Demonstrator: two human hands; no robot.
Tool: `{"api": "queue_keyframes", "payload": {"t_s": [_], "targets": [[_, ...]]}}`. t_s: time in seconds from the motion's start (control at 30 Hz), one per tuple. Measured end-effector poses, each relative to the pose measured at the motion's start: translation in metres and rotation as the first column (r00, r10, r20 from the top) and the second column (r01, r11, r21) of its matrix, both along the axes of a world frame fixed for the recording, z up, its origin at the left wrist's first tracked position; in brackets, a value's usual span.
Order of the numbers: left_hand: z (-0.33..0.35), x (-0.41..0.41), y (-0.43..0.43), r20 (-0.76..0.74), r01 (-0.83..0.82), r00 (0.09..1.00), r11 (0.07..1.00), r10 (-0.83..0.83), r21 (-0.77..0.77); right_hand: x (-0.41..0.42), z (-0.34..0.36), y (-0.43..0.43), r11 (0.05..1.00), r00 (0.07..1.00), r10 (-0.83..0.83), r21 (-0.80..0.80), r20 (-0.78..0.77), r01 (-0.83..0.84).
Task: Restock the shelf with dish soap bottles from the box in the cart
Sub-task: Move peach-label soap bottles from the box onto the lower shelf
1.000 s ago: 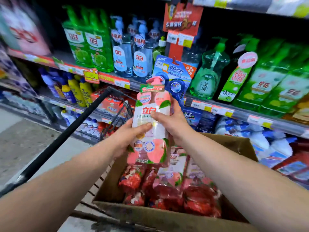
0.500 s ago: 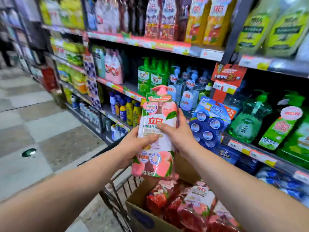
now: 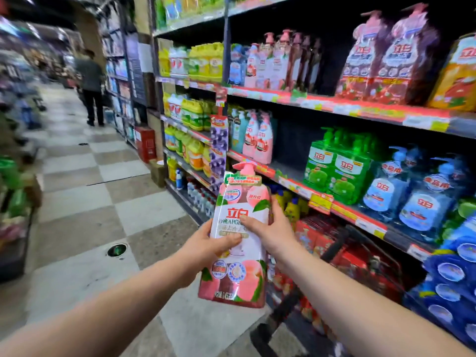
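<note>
The left hand (image 3: pixel 206 244) grips the bottle (image 3: pixel 238 274) from 9 o'clock, thumb across its front; the right hand (image 3: pixel 274 228) clasps it from 3 o'clock. It hangs upright at centre, short of the shelf (image 3: pixel 260 169) at 1 o'clock. Slick-looking, it may slip, or its pump (image 3: pixel 246 167) may catch the shelf lip.

I see the upper shelf (image 3: pixel 334 105) carrying pink pump bottles (image 3: pixel 273 60), with red-and-pink twin packs (image 3: pixel 381 60) and an orange pack (image 3: pixel 458 76) to their right. On the middle shelf (image 3: pixel 291 182) stand pink bottles (image 3: pixel 258 140). Well apart to their right are green twin packs (image 3: pixel 337 171), then clear blue pump bottles (image 3: pixel 417 199). The checkered floor (image 3: pixel 85 176) has a round metal insert (image 3: pixel 117 249) set in it.
</note>
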State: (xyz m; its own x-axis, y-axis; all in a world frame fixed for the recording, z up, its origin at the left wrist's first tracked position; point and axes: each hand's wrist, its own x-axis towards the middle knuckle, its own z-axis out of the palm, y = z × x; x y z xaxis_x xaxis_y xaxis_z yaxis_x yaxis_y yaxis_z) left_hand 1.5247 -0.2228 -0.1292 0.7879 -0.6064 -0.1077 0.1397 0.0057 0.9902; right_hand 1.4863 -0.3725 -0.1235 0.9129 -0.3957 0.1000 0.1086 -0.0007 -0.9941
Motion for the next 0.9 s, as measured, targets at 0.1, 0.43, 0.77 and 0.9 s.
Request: {"api": "queue_keyframes", "payload": {"t_s": [0.1,0.43,0.77,0.9], "targets": [[0.005,0.048,0.032,0.021,0.0,1.0,1.0,0.0,0.023,0.046,0.0,0.033,0.999,1.0,0.003,0.04,0.0,-0.003],[0.001,0.16,0.026,0.005,0.052,0.999,0.998,-0.052,0.022,0.154,0.002,0.029,0.997,0.996,-0.08,0.007,-0.04,0.081],[0.003,0.294,-0.078,0.038,0.13,0.99,0.989,-0.133,0.073,0.279,-0.005,-0.07,0.982,0.985,-0.17,0.084,-0.006,0.17],[0.003,0.34,-0.132,0.038,0.168,0.984,0.983,-0.171,0.076,0.314,0.002,-0.119,0.979,0.982,-0.189,0.077,0.005,0.188]]}}
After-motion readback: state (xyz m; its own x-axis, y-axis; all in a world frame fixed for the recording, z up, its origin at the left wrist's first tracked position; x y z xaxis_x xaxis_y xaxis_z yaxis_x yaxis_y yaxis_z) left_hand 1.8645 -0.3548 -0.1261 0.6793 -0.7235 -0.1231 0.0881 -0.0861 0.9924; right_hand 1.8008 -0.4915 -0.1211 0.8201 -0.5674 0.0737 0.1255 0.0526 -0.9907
